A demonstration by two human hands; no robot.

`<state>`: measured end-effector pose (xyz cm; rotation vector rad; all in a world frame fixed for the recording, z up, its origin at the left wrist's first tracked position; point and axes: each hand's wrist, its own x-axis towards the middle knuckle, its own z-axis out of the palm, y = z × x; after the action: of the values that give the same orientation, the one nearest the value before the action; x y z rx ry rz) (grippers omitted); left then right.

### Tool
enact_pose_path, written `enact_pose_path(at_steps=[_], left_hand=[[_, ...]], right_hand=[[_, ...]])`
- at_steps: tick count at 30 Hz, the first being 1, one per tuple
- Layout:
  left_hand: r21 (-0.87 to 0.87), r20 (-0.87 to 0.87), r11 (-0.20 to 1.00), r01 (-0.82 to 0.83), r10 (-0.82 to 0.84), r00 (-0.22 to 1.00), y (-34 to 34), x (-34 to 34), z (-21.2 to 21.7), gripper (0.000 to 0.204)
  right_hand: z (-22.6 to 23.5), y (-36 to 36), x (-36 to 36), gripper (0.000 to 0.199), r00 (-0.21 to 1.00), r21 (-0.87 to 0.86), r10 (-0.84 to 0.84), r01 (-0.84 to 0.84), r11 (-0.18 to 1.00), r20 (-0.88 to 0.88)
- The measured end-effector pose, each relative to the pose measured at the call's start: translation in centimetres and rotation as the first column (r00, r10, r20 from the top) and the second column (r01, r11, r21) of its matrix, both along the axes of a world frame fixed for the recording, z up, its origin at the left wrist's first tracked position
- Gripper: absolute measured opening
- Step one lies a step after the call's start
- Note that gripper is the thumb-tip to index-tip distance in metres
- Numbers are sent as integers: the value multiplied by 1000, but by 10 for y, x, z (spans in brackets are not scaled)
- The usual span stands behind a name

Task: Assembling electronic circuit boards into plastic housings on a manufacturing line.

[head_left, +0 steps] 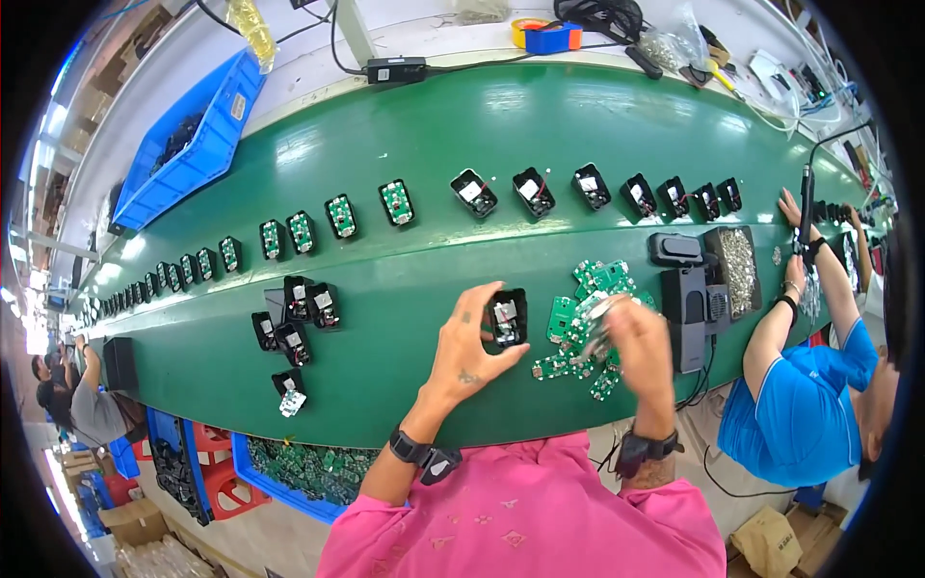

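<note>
My left hand (464,347) curves its thumb and fingers around a small black plastic housing (521,306) on the green bench; light and dark parts show inside it. To its right, my right hand (641,349) is closed over a loose pile of green circuit boards (562,318). A blurred silvery shape shows at its fingertips, too smeared to name. Several black housings (325,306) with parts inside stand in a cluster left of my left hand. A board (292,403) rests against the nearest one.
Housings, some holding green boards (396,202), line the far side of the green bench (405,385). A dark device (684,318) and a tray of small metal parts (740,275) stand right of the pile. A blue bin (207,144) sits far left. A co-worker in blue (795,400) works at right.
</note>
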<state>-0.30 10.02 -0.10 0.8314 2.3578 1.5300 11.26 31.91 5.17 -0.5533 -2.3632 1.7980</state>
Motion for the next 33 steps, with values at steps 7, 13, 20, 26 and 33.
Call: enact_pose_path(at_steps=[7, 13, 20, 26, 33], left_hand=[[7, -17, 995, 98, -98, 995, -7, 26, -1, 82], [348, 453, 931, 109, -269, 850, -26, 37, -11, 49], [178, 291, 984, 5, -58, 955, -30, 42, -23, 22], [211, 262, 973, -91, 33, 965, -29, 41, -11, 13], [135, 81, 988, -75, 64, 995, -26, 44, -9, 13]], right_hand=[[-16, -73, -15, 11, 936, 63, 267, -260, 964, -227], [-15, -79, -12, 19, 952, -136, 230, -260, 956, -202], [-18, -89, -17, 26, 992, -312, 47, -83, 946, -119], [-26, -67, -12, 21, 998, -516, 8, 24, 856, 61], [-23, -81, -20, 19, 996, -621, -7, 58, 782, 84]])
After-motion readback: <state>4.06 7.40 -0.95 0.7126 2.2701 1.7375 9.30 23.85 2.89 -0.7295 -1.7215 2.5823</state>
